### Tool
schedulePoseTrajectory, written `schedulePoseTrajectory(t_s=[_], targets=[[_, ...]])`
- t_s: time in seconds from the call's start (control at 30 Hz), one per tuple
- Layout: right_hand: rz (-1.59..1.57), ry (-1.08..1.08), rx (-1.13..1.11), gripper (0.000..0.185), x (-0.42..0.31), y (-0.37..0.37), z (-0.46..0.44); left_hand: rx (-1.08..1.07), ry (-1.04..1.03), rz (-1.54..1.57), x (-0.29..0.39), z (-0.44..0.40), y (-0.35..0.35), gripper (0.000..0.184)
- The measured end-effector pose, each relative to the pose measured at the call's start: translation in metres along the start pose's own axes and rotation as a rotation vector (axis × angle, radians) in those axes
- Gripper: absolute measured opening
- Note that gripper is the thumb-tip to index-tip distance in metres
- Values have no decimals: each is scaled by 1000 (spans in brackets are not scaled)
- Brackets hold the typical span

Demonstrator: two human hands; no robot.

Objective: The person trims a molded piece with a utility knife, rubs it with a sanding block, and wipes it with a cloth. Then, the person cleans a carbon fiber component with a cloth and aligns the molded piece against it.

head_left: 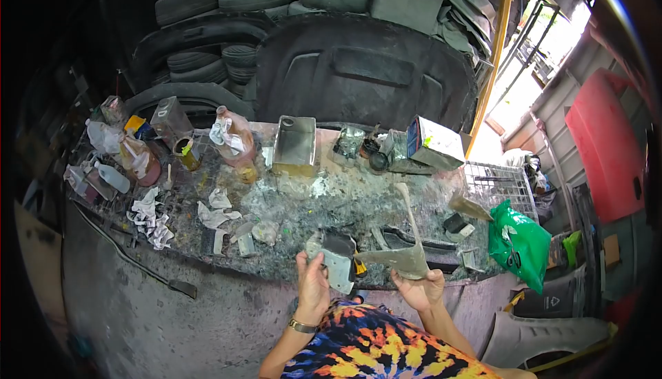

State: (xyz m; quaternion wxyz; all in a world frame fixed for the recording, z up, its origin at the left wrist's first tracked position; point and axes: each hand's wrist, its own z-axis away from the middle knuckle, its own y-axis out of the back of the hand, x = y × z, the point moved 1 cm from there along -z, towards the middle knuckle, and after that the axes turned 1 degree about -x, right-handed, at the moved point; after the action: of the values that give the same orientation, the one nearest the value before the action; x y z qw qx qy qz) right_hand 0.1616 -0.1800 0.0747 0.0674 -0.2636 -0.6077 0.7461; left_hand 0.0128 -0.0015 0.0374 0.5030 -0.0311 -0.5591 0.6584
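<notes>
My left hand (pixel 314 286), with a watch on its wrist, is closed on a pale grey flat piece (pixel 339 273) with a dark pad-like part at its top; its exact kind is unclear. Closed on the lower corner of a thin, grey-beige, angled trim piece (pixel 412 257) is my right hand (pixel 422 291). One arm of that trim piece rises over the worktable (pixel 310 203), and the other reaches left close to the pale piece. Behind it on the table lies a dark curved part (pixel 420 242). A small yellow-orange item (pixel 360 267) shows between the two held pieces.
Crumpled paper (pixel 150 220), a plastic jug (pixel 234 134) and an open metal can (pixel 295 146) stand on the table. A white box (pixel 436 142) is at the back right, a green bag (pixel 518 244) with scissors on the right edge. A car hood (pixel 365 68) leans behind.
</notes>
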Motion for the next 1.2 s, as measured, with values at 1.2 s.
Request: schedulePoseTrajectory(t_s=[1.2], targets=[[128,-113,-1,79,-2,34,33,18,40,-48,-4,1,14,11]])
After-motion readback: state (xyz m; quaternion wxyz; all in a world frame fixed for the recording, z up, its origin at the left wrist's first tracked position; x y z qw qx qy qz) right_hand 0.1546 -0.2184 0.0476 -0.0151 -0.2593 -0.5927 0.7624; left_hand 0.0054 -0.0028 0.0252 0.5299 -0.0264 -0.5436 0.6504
